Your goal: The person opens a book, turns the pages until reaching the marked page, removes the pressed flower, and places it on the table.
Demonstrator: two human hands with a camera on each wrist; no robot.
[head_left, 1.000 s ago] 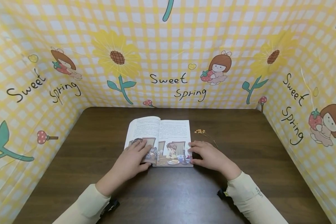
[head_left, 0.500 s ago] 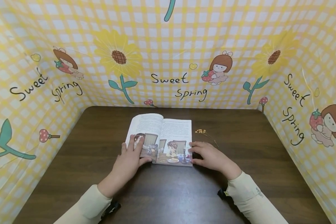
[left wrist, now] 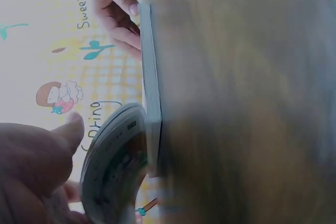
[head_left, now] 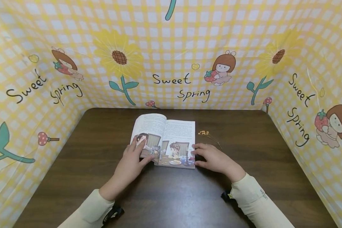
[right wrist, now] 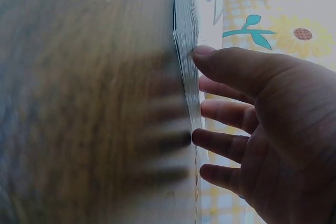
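A book lies open on the dark wooden table, with text above coloured pictures on both pages. Its left pages arch up off the table, as the left wrist view shows, while the right half lies flat. My left hand rests on the picture of the left page, fingers extended, thumb near the bottom edge by the spine. Along the book's right edge, my right hand touches the pages with its fingertips and thumb. In the right wrist view its fingers are spread apart and nearly straight.
A small dried yellow flower sprig lies on the table just right of the book. Yellow checked cloth with printed flowers and figures walls in the back and both sides.
The book's left half has risen and arched more, and its top edge has shifted slightly away. My left fingers have slid toward the page's outer edge. The right hand has barely moved.
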